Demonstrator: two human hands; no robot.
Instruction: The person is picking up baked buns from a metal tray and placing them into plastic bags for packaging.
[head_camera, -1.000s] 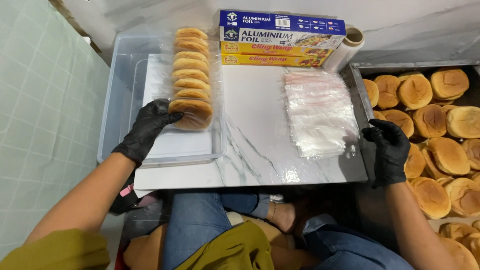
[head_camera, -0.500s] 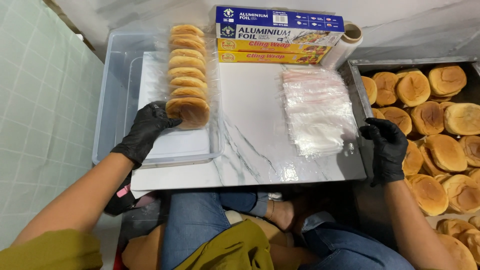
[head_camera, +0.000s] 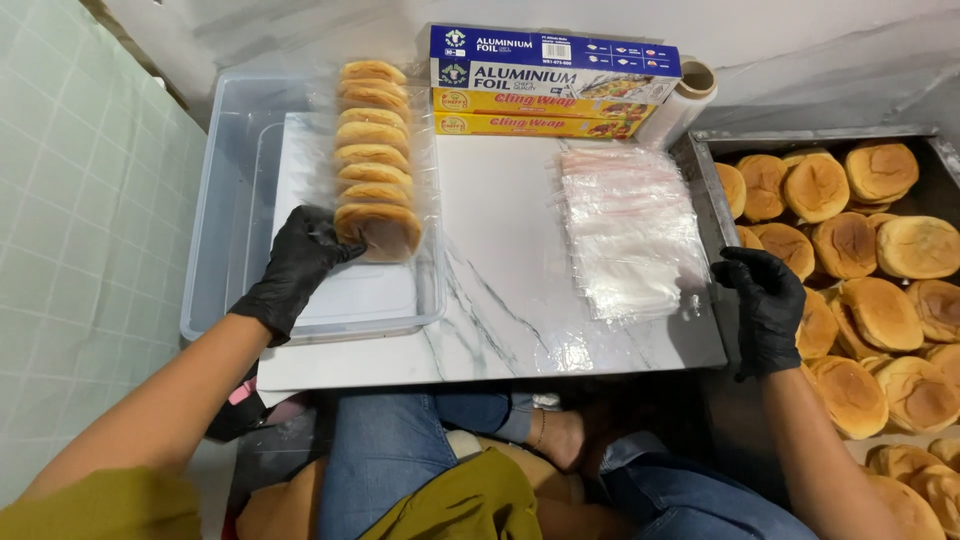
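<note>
My left hand (head_camera: 298, 262), in a black glove, holds the near end of a row of bagged buns (head_camera: 370, 152) standing on edge inside a clear plastic tub (head_camera: 215, 210). My right hand (head_camera: 765, 300), also gloved, hovers at the right edge of the white marble board (head_camera: 500, 300), fingers loosely curled and holding nothing, next to a metal tray of bare buns (head_camera: 880, 290). A stack of clear plastic bags (head_camera: 625, 230) lies on the board between my hands.
Boxes of aluminium foil (head_camera: 555, 62) and cling wrap (head_camera: 535, 115) and a film roll (head_camera: 680, 100) line the board's far edge. Green tiled floor (head_camera: 80, 260) is at the left. My knees are under the board's near edge.
The view shifted slightly. My right hand rose a little along the tray's edge; my left hand stays on the row of buns.
</note>
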